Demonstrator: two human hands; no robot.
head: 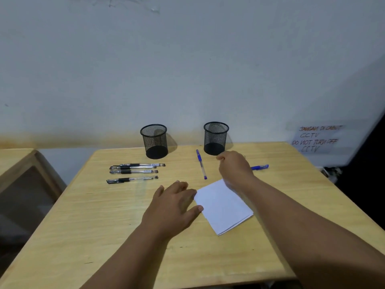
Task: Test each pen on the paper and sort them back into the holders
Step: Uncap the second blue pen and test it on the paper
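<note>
A folded white paper lies on the wooden table. My left hand rests flat at its left edge, fingers straight. My right hand hovers beyond the paper with fingers loosely curled downward; whether it holds anything is hidden. A blue pen lies left of that hand, and another blue pen pokes out from behind it on the right. Several black pens lie in a row at the left. Two black mesh holders stand at the back: the left holder and the right holder, both looking empty.
A wall stands right behind the holders. A paper notice with handwriting hangs at the right. Another wooden table sits at the far left across a gap. The table's right edge drops into a dark area.
</note>
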